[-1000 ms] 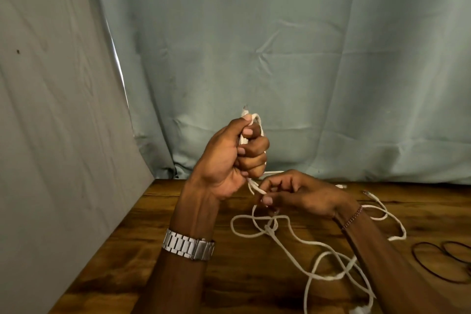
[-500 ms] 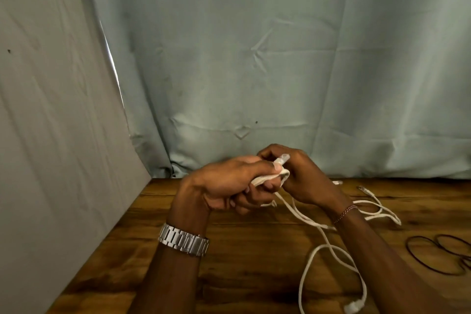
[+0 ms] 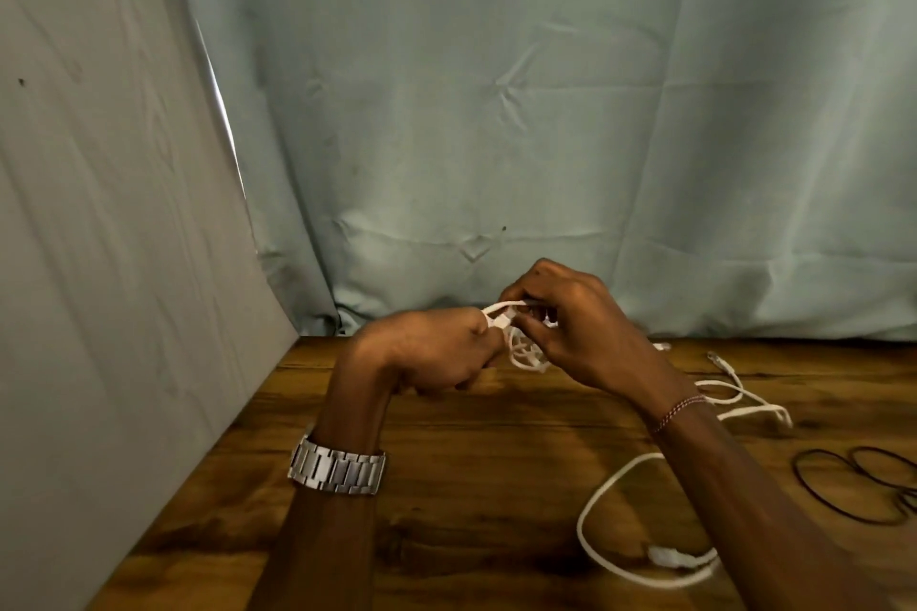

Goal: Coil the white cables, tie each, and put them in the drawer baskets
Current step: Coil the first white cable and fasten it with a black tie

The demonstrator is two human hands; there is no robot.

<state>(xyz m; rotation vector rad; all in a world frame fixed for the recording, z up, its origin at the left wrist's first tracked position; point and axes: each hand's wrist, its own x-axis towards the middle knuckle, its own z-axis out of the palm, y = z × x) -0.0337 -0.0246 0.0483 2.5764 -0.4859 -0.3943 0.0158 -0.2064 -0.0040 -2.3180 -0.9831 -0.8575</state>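
I see both hands (image 3: 501, 337) gripping the cable (image 3: 518, 352); its slack tail may snag, loosening the coil

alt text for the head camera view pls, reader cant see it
Two bare hands, left hand and right hand, hold a partly coiled white cable just above a wooden table. Its loose end trails across the wood, with another white cable and dark elastic bands to the right.
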